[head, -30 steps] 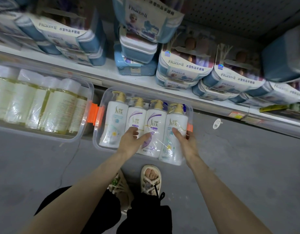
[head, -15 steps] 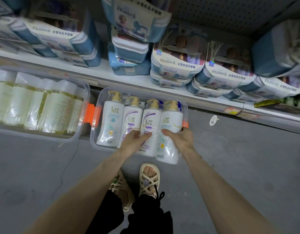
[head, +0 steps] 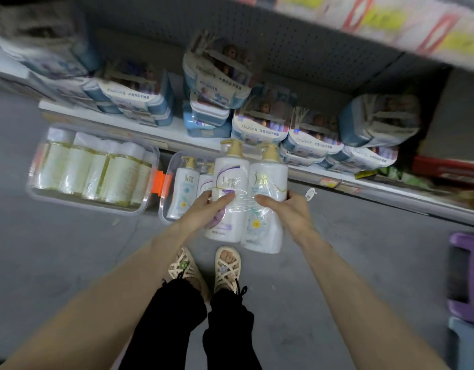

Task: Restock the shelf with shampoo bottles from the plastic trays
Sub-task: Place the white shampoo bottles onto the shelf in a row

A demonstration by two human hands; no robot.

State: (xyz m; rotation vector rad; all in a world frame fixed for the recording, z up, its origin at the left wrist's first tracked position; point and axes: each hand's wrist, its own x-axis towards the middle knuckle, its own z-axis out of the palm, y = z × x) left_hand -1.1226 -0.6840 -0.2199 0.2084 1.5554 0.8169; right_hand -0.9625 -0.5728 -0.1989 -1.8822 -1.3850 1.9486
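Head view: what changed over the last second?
Both hands, left hand and right hand, lifted the wrapped pair of white bottles up out of the clear tray. Two white bottles remain inside. The tray of yellow bottles stayed put.

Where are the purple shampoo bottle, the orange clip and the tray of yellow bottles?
purple shampoo bottle (head: 229, 193): head view, on its white front label.
orange clip (head: 159, 184): head view, on the latch's middle.
tray of yellow bottles (head: 35, 194): head view, on its clear bottom-left corner.
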